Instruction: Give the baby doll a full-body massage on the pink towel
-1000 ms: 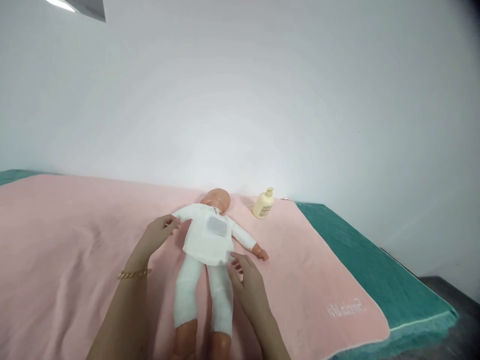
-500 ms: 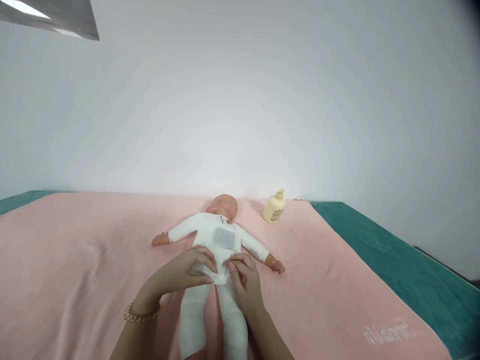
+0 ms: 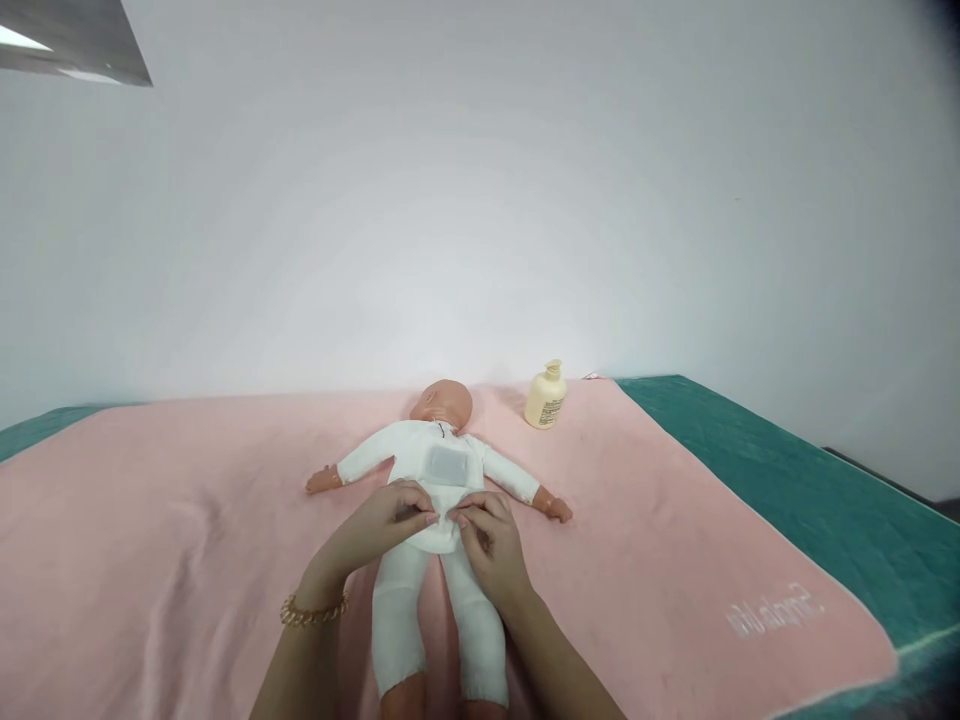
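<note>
A baby doll (image 3: 429, 440) with a white cloth body lies on a pink blanket, its head at the far end and arms spread. A grey rectangular patch (image 3: 447, 465) sits on its torso. Round the doll's hips is a white diaper (image 3: 437, 540). My left hand (image 3: 397, 512), below a beaded bracelet, pinches the diaper's material near its upper middle. Opposite it, my right hand (image 3: 491, 542) has thumb and fingers closed on the same diaper. The fingertips almost meet, and the bit of material between them is partly hidden.
A cream pump bottle (image 3: 545, 398) stands beyond the doll, to the right of its head. The pink blanket (image 3: 660, 590) has some folds at the left and covers a green surface (image 3: 810, 490). A pale wall (image 3: 480, 200) rises behind.
My left hand has moved right and a little up, from fingers apart over the diaper to a pinch near my right hand. The view has shifted slightly.
</note>
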Action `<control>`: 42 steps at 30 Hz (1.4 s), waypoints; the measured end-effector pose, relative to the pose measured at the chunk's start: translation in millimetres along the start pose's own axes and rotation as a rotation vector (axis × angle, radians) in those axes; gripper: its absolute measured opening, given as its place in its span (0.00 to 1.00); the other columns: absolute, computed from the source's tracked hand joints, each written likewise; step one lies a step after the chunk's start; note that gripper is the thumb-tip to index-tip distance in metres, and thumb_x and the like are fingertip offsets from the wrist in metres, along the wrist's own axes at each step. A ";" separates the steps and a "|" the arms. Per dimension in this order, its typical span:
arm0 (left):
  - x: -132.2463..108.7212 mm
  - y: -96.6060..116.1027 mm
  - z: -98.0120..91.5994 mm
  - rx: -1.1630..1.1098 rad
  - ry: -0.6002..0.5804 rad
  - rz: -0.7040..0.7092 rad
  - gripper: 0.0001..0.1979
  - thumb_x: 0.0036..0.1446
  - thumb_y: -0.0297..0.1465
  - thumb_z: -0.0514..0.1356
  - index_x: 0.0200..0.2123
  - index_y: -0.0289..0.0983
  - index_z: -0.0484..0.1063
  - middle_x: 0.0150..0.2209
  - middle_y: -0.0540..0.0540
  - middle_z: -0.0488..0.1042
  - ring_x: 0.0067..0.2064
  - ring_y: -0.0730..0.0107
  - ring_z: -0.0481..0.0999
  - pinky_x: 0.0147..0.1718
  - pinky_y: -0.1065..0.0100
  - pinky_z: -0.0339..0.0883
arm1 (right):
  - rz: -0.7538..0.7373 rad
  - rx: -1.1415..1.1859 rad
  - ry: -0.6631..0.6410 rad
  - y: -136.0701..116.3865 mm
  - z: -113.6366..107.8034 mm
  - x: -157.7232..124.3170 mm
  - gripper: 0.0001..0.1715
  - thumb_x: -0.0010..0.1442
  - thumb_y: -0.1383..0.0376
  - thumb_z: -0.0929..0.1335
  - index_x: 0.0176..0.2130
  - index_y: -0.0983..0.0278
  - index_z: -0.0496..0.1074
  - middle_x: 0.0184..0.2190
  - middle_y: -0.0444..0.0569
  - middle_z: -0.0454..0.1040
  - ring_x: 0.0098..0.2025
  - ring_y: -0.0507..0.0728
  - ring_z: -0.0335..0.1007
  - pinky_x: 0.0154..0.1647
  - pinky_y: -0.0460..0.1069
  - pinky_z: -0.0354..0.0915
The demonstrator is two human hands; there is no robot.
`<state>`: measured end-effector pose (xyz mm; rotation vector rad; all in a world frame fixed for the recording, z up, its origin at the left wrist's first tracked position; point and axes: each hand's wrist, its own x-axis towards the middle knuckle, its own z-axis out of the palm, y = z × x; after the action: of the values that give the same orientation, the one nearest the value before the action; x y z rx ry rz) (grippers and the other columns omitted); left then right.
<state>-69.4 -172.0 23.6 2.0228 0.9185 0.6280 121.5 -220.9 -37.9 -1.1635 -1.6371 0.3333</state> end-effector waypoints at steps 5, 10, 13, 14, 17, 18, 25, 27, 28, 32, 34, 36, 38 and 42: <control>3.1 1.0 -2.8 -0.049 0.193 0.059 0.13 0.60 0.38 0.55 0.32 0.38 0.75 0.38 0.46 0.77 0.42 0.65 0.74 0.41 0.66 0.67 | -0.052 0.004 0.003 2.2 -0.7 -1.3 0.16 0.62 0.67 0.62 0.45 0.59 0.75 0.46 0.52 0.72 0.51 0.59 0.65 0.53 0.57 0.61; 3.6 -4.0 -4.0 -0.018 0.132 0.003 0.16 0.60 0.41 0.55 0.32 0.38 0.77 0.36 0.47 0.78 0.39 0.65 0.74 0.40 0.64 0.67 | -0.007 -0.039 -0.022 3.0 -0.3 -0.1 0.15 0.63 0.66 0.63 0.44 0.60 0.76 0.44 0.51 0.73 0.49 0.59 0.66 0.53 0.57 0.60; 4.3 -5.9 -2.8 0.015 0.105 0.012 0.18 0.60 0.43 0.54 0.30 0.38 0.77 0.34 0.46 0.77 0.38 0.65 0.74 0.37 0.65 0.67 | -0.014 -0.079 -0.056 3.9 -3.0 9.5 0.13 0.63 0.65 0.63 0.41 0.61 0.77 0.40 0.51 0.75 0.45 0.59 0.67 0.50 0.56 0.61; 4.7 -6.4 -2.6 0.025 0.103 0.016 0.19 0.59 0.43 0.54 0.29 0.38 0.77 0.34 0.46 0.77 0.37 0.65 0.74 0.37 0.66 0.67 | -0.028 -0.098 -0.083 4.1 -4.8 15.5 0.13 0.63 0.65 0.63 0.38 0.62 0.77 0.37 0.50 0.75 0.43 0.58 0.67 0.47 0.55 0.61; 6.5 -8.3 -2.0 0.040 0.106 0.017 0.19 0.60 0.43 0.54 0.28 0.37 0.76 0.32 0.46 0.77 0.36 0.66 0.74 0.35 0.67 0.66 | -0.093 -0.181 -0.219 2.5 -11.9 40.7 0.18 0.64 0.63 0.62 0.26 0.62 0.74 0.27 0.47 0.73 0.33 0.56 0.66 0.39 0.52 0.61; 7.4 -9.2 -1.5 0.037 0.108 0.018 0.19 0.60 0.43 0.54 0.28 0.37 0.76 0.32 0.47 0.77 0.36 0.66 0.74 0.35 0.67 0.66 | -0.118 -0.213 -0.278 0.9 -14.2 50.2 0.21 0.65 0.63 0.62 0.22 0.62 0.72 0.23 0.46 0.71 0.31 0.55 0.64 0.36 0.50 0.60; 18.1 -16.6 7.4 0.066 0.337 0.099 0.16 0.62 0.38 0.53 0.30 0.38 0.76 0.32 0.47 0.78 0.37 0.65 0.74 0.43 0.63 0.65 | -0.188 -0.292 -0.383 -5.0 -17.0 83.8 0.27 0.65 0.58 0.61 0.16 0.61 0.64 0.19 0.44 0.66 0.25 0.52 0.60 0.28 0.48 0.54; 20.4 -20.2 8.5 0.093 0.414 0.110 0.15 0.62 0.38 0.53 0.30 0.38 0.75 0.32 0.46 0.78 0.38 0.64 0.74 0.43 0.63 0.65 | -0.189 -0.226 -0.266 1.5 -14.0 77.9 0.28 0.67 0.57 0.58 0.20 0.61 0.69 0.21 0.46 0.68 0.28 0.54 0.63 0.33 0.49 0.58; 21.2 -22.3 8.5 0.103 0.442 0.107 0.15 0.62 0.38 0.53 0.30 0.38 0.75 0.32 0.46 0.78 0.38 0.64 0.74 0.43 0.62 0.65 | -0.174 -0.186 -0.225 5.5 -12.6 73.7 0.28 0.67 0.56 0.57 0.22 0.61 0.71 0.23 0.47 0.70 0.30 0.55 0.65 0.34 0.49 0.59; 23.0 -29.6 8.2 0.149 0.443 0.098 0.13 0.62 0.37 0.54 0.31 0.39 0.75 0.34 0.46 0.79 0.41 0.62 0.74 0.48 0.60 0.64 | -0.091 -0.068 -0.221 18.0 -9.0 61.6 0.25 0.68 0.57 0.58 0.26 0.62 0.74 0.25 0.47 0.71 0.31 0.55 0.67 0.34 0.49 0.60; 23.7 -30.4 9.1 0.192 0.403 0.099 0.12 0.61 0.35 0.54 0.30 0.39 0.75 0.34 0.47 0.79 0.40 0.63 0.75 0.50 0.59 0.62 | -0.050 -0.047 -0.207 20.0 -7.2 61.1 0.25 0.67 0.58 0.59 0.26 0.63 0.73 0.24 0.46 0.70 0.30 0.54 0.67 0.34 0.48 0.60; 24.1 -29.1 10.3 0.231 0.374 0.095 0.11 0.61 0.34 0.53 0.30 0.39 0.74 0.34 0.47 0.78 0.40 0.64 0.75 0.51 0.58 0.61 | -0.022 -0.038 -0.213 20.5 -4.7 62.8 0.23 0.67 0.60 0.60 0.25 0.63 0.72 0.24 0.46 0.69 0.30 0.54 0.66 0.34 0.48 0.59; 24.1 -26.6 11.3 0.260 0.359 0.084 0.11 0.61 0.33 0.53 0.30 0.39 0.73 0.34 0.48 0.78 0.40 0.64 0.74 0.51 0.58 0.60 | -0.007 -0.033 -0.236 21.4 -2.0 64.7 0.21 0.67 0.62 0.61 0.25 0.63 0.71 0.25 0.45 0.70 0.32 0.54 0.66 0.35 0.48 0.58; 22.9 -24.1 12.2 0.300 0.353 0.080 0.10 0.61 0.32 0.52 0.30 0.38 0.71 0.32 0.48 0.76 0.38 0.65 0.73 0.51 0.57 0.59 | 0.002 0.005 -0.263 25.9 1.8 65.0 0.18 0.66 0.63 0.62 0.25 0.64 0.70 0.26 0.45 0.69 0.32 0.53 0.65 0.35 0.47 0.58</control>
<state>-56.1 -149.9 -0.7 2.2642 1.2013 0.9615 135.0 -154.9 -18.9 -1.1548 -1.8611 0.5086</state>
